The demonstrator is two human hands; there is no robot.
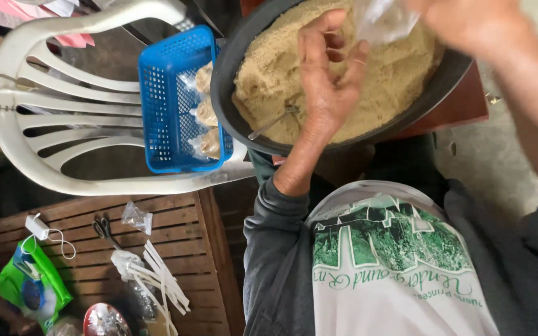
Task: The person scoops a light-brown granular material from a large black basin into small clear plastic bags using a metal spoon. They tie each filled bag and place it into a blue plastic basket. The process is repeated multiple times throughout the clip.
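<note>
Two hands over crumb-filled basin (244, 43), left hand (326, 68) grip released, right hand (468, 22) grip pinching clear bag (381, 18) near rim.

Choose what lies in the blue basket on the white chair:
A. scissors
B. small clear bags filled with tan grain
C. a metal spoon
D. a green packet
B: the blue basket on the white chair holds small filled bags of the same tan grain as in the dark bowl.

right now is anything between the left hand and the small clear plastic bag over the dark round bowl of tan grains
Nothing visible: the left hand is open beside the small clear plastic bag, which the right hand holds over the dark round bowl.
</note>
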